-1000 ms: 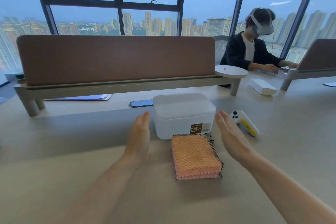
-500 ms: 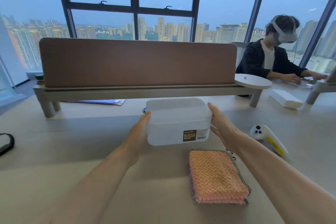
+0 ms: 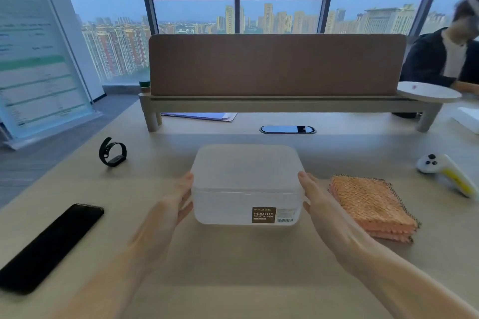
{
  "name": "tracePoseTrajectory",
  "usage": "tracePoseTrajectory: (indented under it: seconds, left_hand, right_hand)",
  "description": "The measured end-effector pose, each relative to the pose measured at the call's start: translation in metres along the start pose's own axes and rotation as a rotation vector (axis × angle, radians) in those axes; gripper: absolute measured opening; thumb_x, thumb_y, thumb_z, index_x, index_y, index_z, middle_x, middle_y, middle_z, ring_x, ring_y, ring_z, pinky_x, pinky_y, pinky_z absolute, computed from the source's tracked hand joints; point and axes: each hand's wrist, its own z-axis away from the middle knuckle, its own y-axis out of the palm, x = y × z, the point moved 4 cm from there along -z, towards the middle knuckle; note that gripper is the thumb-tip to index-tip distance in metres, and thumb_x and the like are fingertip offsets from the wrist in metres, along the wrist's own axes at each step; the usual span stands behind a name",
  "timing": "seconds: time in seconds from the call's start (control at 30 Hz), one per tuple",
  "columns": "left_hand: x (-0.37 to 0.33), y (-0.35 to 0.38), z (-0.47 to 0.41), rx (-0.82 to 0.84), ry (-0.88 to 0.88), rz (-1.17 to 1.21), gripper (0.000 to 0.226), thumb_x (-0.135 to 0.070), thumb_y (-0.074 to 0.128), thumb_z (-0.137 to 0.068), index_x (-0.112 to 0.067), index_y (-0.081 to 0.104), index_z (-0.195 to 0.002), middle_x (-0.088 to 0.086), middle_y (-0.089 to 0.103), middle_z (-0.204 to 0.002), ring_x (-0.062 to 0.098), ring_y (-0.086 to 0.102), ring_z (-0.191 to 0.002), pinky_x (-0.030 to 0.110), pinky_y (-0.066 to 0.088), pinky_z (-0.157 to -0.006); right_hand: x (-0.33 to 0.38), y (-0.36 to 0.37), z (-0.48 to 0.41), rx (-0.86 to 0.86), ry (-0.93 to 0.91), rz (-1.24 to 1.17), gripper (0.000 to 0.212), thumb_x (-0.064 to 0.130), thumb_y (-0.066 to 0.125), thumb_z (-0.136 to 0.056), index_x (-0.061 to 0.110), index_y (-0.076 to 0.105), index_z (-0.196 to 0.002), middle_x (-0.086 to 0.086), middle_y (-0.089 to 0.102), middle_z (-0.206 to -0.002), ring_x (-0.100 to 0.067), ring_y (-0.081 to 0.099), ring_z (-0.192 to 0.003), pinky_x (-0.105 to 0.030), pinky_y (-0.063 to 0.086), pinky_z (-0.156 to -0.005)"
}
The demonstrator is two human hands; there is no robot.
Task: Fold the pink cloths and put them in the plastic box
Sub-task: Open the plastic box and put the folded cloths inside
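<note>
A frosted white plastic box (image 3: 246,184) with its lid on and a brown label stands on the table in front of me. My left hand (image 3: 168,212) presses against its left side and my right hand (image 3: 324,212) against its right side, so both hands hold the box between them. A stack of folded pink cloths (image 3: 372,206) with dark edging lies flat on the table just right of my right hand, apart from the box.
A black phone (image 3: 51,246) lies at the near left and a black wristband (image 3: 112,151) further back. A white and yellow controller (image 3: 448,173) sits at the right. A desk divider (image 3: 277,65) on a shelf crosses behind; a person sits at far right.
My hands closed in on the box's sides and now grip it. The box has come nearer and left of the cloths; my view has swung left, showing the phone and wristband.
</note>
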Motion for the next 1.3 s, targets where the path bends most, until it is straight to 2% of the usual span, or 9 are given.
tracePoseTrajectory:
  seconds: [0.3,0.47,0.6,0.73,0.87,0.93,1.07,1.2,1.3]
  left_hand:
    - [0.008,-0.007,0.032,0.024,0.020,-0.039,0.043,-0.048,0.034,-0.106,-0.037,0.051,-0.144,-0.032,0.055,-0.141,-0.012,0.045,-0.134,0.029,0.030,-0.117]
    - [0.009,-0.013,0.032,-0.015,0.055,-0.033,0.052,-0.055,0.038,-0.103,-0.039,0.040,-0.152,-0.029,0.043,-0.153,-0.006,0.034,-0.144,0.035,0.021,-0.124]
    - [0.006,-0.001,0.037,0.016,0.091,-0.058,0.042,-0.037,0.030,-0.109,-0.041,0.043,-0.150,-0.037,0.046,-0.147,-0.015,0.034,-0.139,0.030,0.020,-0.123]
    - [-0.004,-0.006,0.029,-0.020,0.136,-0.031,0.038,-0.035,0.034,-0.110,-0.043,0.051,-0.143,-0.037,0.050,-0.142,-0.017,0.038,-0.136,0.025,0.026,-0.117]
    - [-0.035,-0.015,-0.006,-0.048,0.128,0.028,0.033,-0.050,0.040,-0.102,-0.050,0.047,-0.134,-0.040,0.047,-0.137,-0.014,0.038,-0.134,0.029,0.019,-0.123]
    - [-0.052,-0.016,-0.031,-0.033,0.106,0.017,0.038,-0.048,0.032,-0.107,-0.047,0.038,-0.144,-0.036,0.043,-0.140,-0.009,0.035,-0.137,0.032,0.016,-0.125]
    - [-0.053,-0.014,-0.080,0.011,0.025,0.051,0.037,-0.043,0.023,-0.110,-0.046,0.050,-0.134,-0.029,0.056,-0.137,-0.002,0.046,-0.135,0.035,0.029,-0.120]
    - [-0.033,-0.010,-0.105,-0.003,-0.063,0.160,0.037,-0.037,0.025,-0.111,-0.037,0.061,-0.121,-0.022,0.076,-0.109,-0.003,0.071,-0.100,0.031,0.056,-0.086]
    - [-0.015,-0.007,-0.111,0.036,-0.164,0.241,0.047,-0.048,0.028,-0.108,-0.030,0.065,-0.130,-0.001,0.073,-0.126,0.020,0.070,-0.114,0.046,0.049,-0.104]
  right_hand:
    - [0.013,0.013,0.055,-0.077,-0.031,0.080,0.011,0.055,0.027,-0.105,0.062,0.035,-0.107,0.049,0.038,-0.094,0.042,0.039,-0.067,-0.008,0.028,-0.076]
    - [0.004,0.003,0.045,-0.068,-0.045,0.055,0.059,0.070,0.024,-0.099,0.048,0.033,-0.153,0.033,0.033,-0.152,0.004,0.028,-0.144,-0.034,0.017,-0.122]
    - [0.000,0.002,0.038,-0.080,-0.064,0.017,0.051,0.063,0.025,-0.103,0.048,0.038,-0.150,0.033,0.043,-0.149,0.007,0.035,-0.142,-0.032,0.022,-0.122]
    - [0.019,-0.002,0.036,-0.102,-0.091,0.001,0.027,0.054,0.022,-0.106,0.065,0.047,-0.104,0.052,0.048,-0.100,0.023,0.046,-0.105,-0.021,0.028,-0.100]
    - [0.054,-0.014,0.007,-0.108,-0.155,-0.081,0.029,0.058,0.024,-0.105,0.064,0.050,-0.095,0.046,0.054,-0.119,0.012,0.047,-0.120,-0.032,0.027,-0.110]
    - [0.072,-0.017,-0.017,-0.068,-0.164,-0.102,0.033,0.059,0.019,-0.105,0.061,0.051,-0.100,0.025,0.044,-0.150,0.000,0.033,-0.144,-0.039,0.020,-0.122]
    - [0.073,-0.018,-0.067,-0.004,-0.103,-0.143,0.040,0.055,0.015,-0.107,0.050,0.054,-0.115,0.025,0.051,-0.140,-0.002,0.036,-0.144,-0.033,0.020,-0.122]
    - [0.050,-0.014,-0.097,0.009,-0.039,-0.205,0.060,0.057,0.021,-0.105,0.029,0.029,-0.158,0.017,0.035,-0.158,-0.005,0.029,-0.149,-0.031,0.021,-0.122]
    - [0.039,-0.011,-0.108,0.040,-0.019,-0.245,0.050,0.055,0.023,-0.106,0.036,0.037,-0.150,0.024,0.040,-0.150,-0.002,0.032,-0.146,-0.033,0.027,-0.121]
